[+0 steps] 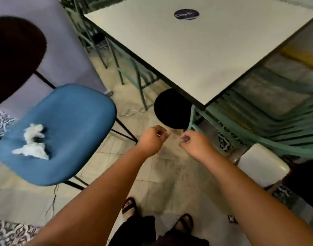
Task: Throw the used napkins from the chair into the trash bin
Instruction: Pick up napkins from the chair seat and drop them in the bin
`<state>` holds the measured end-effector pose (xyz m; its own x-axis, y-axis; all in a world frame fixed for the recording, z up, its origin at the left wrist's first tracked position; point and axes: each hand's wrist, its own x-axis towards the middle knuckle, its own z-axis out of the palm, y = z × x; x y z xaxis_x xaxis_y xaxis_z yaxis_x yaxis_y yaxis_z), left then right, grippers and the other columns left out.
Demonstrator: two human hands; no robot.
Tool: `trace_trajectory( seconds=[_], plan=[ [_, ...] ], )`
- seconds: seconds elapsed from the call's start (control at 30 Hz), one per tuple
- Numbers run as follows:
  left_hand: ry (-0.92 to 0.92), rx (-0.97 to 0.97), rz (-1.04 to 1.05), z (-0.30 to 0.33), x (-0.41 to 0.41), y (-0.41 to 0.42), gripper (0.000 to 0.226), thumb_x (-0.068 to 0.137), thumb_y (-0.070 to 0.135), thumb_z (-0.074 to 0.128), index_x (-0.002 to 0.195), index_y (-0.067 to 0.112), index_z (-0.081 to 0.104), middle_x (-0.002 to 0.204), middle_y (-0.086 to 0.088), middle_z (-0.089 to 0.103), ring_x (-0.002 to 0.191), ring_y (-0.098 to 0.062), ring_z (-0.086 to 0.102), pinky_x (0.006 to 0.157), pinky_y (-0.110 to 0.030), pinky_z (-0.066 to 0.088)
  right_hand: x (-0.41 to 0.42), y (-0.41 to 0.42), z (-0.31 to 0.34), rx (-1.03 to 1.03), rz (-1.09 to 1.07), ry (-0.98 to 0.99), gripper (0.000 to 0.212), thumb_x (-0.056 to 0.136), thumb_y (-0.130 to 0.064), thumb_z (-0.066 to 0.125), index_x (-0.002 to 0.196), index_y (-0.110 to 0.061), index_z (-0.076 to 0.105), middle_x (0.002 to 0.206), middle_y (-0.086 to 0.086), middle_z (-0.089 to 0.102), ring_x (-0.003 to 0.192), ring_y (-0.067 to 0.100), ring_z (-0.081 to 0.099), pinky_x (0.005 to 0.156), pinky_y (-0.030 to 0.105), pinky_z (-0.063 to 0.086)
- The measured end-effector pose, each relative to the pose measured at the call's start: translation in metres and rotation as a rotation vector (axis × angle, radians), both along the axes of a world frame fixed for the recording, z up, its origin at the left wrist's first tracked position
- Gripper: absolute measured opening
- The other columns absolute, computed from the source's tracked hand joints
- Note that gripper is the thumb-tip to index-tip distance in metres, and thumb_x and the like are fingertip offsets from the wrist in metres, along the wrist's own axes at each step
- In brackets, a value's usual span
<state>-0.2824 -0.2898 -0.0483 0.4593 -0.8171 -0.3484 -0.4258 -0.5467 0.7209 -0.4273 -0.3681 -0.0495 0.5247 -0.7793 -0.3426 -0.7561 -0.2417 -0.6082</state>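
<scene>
Two crumpled white napkins lie on the left part of a blue chair seat at the left of the head view. A round black trash bin stands on the floor, partly under the table's near corner. My left hand and my right hand hover side by side over the floor just in front of the bin, well right of the chair. The fingers of both hands are curled, and nothing shows in either.
A white table with a dark round sticker fills the upper right, with green chair frames under and beside it. A white stool seat sits at the right. A dark chair back is at upper left. My sandalled feet stand on the tiled floor.
</scene>
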Motion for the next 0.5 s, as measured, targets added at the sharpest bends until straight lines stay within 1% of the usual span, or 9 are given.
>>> trace_trajectory(
  seconds=[0.1, 0.2, 0.27, 0.33, 0.37, 0.43, 0.5],
  plan=[
    [-0.022, -0.057, 0.164, 0.022, 0.057, 0.045, 0.031, 0.095, 0.038, 0.056, 0.111, 0.012, 0.065, 0.103, 0.000, 0.067, 0.091, -0.010, 0.057, 0.076, -0.020, 0.039, 0.068, 0.022, 0.017, -0.025, 0.137, -0.019, 0.026, 0.083, -0.031, 0.066, 0.106, -0.017, 0.064, 0.105, 0.003, 0.067, 0.098, 0.022, 0.062, 0.083, 0.029, 0.048],
    [-0.073, -0.109, 0.335, 0.036, 0.114, 0.096, 0.026, 0.094, 0.035, 0.058, 0.106, 0.013, 0.067, 0.095, 0.004, 0.065, 0.086, -0.009, 0.056, 0.072, -0.019, 0.036, 0.135, 0.051, 0.030, -0.055, 0.246, -0.018, 0.027, 0.082, -0.033, 0.067, 0.105, -0.019, 0.064, 0.104, 0.001, 0.067, 0.097, 0.021, 0.062, 0.084, 0.030, 0.050],
    [-0.076, -0.132, 0.445, 0.039, 0.154, 0.130, 0.025, 0.094, 0.034, 0.059, 0.104, 0.013, 0.067, 0.094, 0.001, 0.066, 0.084, -0.015, 0.060, 0.074, -0.023, 0.042, 0.179, 0.075, 0.037, -0.037, 0.312, -0.039, 0.028, 0.081, -0.031, 0.069, 0.105, -0.019, 0.064, 0.103, 0.002, 0.067, 0.096, 0.020, 0.063, 0.083, 0.028, 0.048],
    [-0.055, -0.166, 0.534, 0.041, 0.190, 0.163, 0.025, 0.093, 0.034, 0.060, 0.105, 0.013, 0.066, 0.097, -0.004, 0.069, 0.084, -0.023, 0.065, 0.080, -0.032, 0.051, 0.219, 0.100, 0.040, -0.004, 0.374, -0.075, 0.026, 0.080, -0.028, 0.070, 0.103, -0.017, 0.065, 0.102, 0.002, 0.069, 0.094, 0.018, 0.063, 0.081, 0.024, 0.045],
    [-0.049, -0.181, 0.575, 0.041, 0.207, 0.180, 0.025, 0.093, 0.033, 0.060, 0.105, 0.013, 0.067, 0.097, -0.006, 0.069, 0.084, -0.024, 0.066, 0.083, -0.035, 0.053, 0.238, 0.113, 0.040, 0.018, 0.405, -0.096, 0.026, 0.080, -0.027, 0.071, 0.103, -0.016, 0.066, 0.102, 0.001, 0.069, 0.095, 0.016, 0.064, 0.080, 0.022, 0.043],
    [-0.049, -0.213, 0.645, 0.043, 0.234, 0.210, 0.022, 0.093, 0.032, 0.059, 0.104, 0.014, 0.067, 0.095, -0.005, 0.069, 0.082, -0.021, 0.063, 0.085, -0.037, 0.053, 0.272, 0.138, 0.039, 0.042, 0.470, -0.120, 0.027, 0.081, -0.025, 0.071, 0.105, -0.015, 0.066, 0.107, 0.001, 0.068, 0.102, 0.016, 0.063, 0.081, 0.019, 0.040],
    [-0.061, -0.226, 0.722, 0.044, 0.266, 0.244, 0.020, 0.093, 0.031, 0.060, 0.103, 0.016, 0.066, 0.094, -0.003, 0.069, 0.082, -0.018, 0.063, 0.087, -0.037, 0.053, 0.317, 0.166, 0.034, 0.016, 0.539, -0.094, 0.031, 0.083, -0.025, 0.068, 0.113, -0.016, 0.064, 0.115, 0.004, 0.065, 0.110, 0.019, 0.059, 0.087, 0.022, 0.039]
  ],
)
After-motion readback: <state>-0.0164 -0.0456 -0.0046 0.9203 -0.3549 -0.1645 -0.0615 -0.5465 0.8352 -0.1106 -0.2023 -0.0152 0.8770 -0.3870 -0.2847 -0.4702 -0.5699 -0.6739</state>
